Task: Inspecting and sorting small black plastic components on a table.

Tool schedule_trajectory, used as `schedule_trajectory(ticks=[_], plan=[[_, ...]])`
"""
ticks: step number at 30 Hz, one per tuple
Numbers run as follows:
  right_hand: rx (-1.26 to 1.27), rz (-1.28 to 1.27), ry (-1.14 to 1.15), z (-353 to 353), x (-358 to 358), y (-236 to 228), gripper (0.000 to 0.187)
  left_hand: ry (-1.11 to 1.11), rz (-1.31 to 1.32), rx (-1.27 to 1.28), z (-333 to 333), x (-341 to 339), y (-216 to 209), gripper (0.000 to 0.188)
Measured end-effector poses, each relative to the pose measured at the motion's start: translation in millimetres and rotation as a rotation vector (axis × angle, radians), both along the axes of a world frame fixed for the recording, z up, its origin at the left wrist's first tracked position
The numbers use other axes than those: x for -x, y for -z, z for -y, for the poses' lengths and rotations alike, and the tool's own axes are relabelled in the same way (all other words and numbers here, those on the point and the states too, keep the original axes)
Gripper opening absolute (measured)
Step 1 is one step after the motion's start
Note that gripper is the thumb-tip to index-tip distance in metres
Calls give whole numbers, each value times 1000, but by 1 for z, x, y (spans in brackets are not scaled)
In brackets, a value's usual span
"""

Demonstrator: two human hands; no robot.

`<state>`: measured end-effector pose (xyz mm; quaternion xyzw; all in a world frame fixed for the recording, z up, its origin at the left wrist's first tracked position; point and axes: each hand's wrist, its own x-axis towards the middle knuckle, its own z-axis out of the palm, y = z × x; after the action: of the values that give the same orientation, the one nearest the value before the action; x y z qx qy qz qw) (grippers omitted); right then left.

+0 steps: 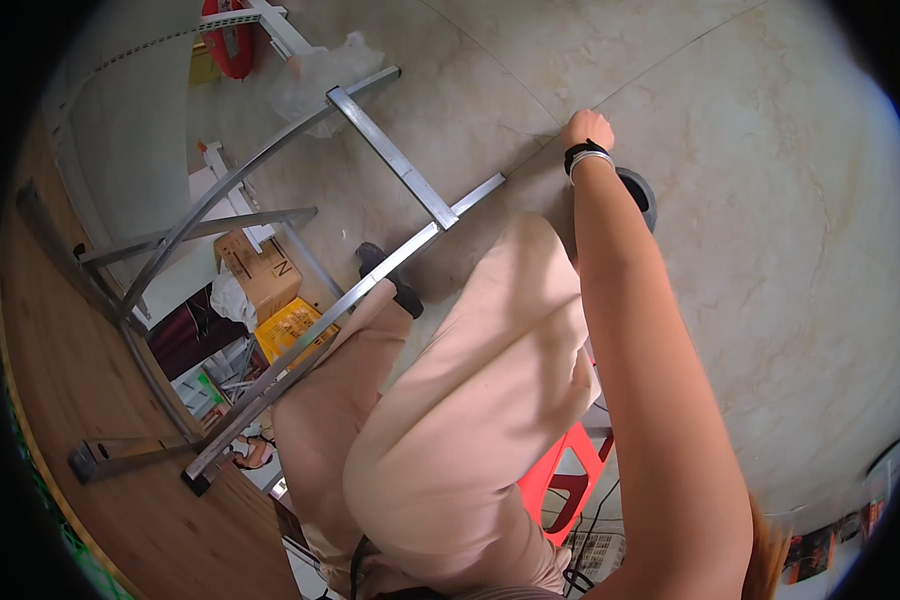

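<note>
My right hand reaches out over the pale tiled floor, with a dark band and a light bracelet at the wrist. Its fingers are curled in; whatever they may hold is hidden. Beside the wrist, a dark rounded thing with a grey rim shows partly from behind my forearm; its kind is unclear. Left of the arm are my legs in beige trousers, with a black shoe on one foot. A silver metal leg frame stretches from a wooden board toward the middle. My left hand is out of sight.
A red plastic stool is below my thigh, with dark cables nearby. Beyond the metal frame are a cardboard box, a yellow crate and a clear plastic bag. A red object stands at the far left.
</note>
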<state>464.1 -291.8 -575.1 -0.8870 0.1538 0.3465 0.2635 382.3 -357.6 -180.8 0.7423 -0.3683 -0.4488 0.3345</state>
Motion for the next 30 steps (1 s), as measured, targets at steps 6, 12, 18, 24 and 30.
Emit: schedule_trajectory(ticks=[6, 12, 18, 24, 30], plan=[[-119, 20, 32, 18, 8, -10, 25, 6, 0, -6, 3, 2, -2, 34], [-336, -13, -45, 53, -4, 44, 28, 20, -5, 10, 8, 2, -1, 36], [-332, -109, -220, 40, -17, 26, 33, 21, 7, 3, 5, 2, -6, 39], [-103, -29, -135, 18, -3, 0, 26, 29, -17, 23, 6, 0, 0, 42], [27, -49, -29, -8, 2, -1, 24, 36, -18, 27, 5, 0, 0, 44]])
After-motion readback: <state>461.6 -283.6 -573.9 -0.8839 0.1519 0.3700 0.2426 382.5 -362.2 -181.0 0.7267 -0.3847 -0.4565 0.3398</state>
